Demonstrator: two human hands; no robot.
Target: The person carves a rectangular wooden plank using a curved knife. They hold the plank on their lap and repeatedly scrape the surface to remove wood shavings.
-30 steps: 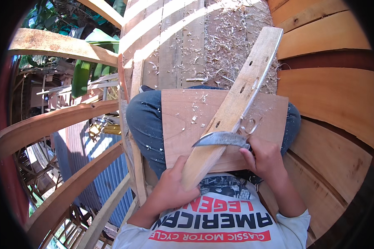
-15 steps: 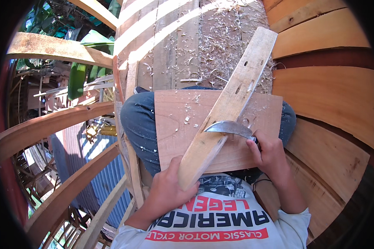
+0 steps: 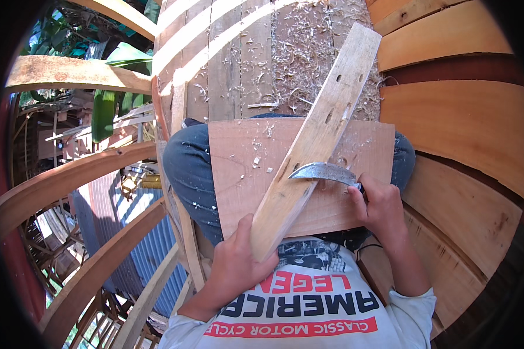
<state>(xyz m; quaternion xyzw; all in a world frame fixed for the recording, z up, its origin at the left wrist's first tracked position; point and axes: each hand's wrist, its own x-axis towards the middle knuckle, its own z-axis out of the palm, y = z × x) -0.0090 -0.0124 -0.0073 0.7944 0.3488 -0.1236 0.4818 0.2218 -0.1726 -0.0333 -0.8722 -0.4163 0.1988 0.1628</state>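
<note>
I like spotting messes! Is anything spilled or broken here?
Yes, a mess: curly wood shavings lie scattered over the plank floor, and some chips sit on the board on the person's lap. The long wooden slat has several holes and a rough edge near the curved blade.

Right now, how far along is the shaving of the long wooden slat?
Already done: many wood shavings lie on the plank floor, and chips on the lap board. In hand: the left hand grips the slat at its near end, the right hand sets the curved blade on its right edge. How much remains, I cannot tell.
</note>
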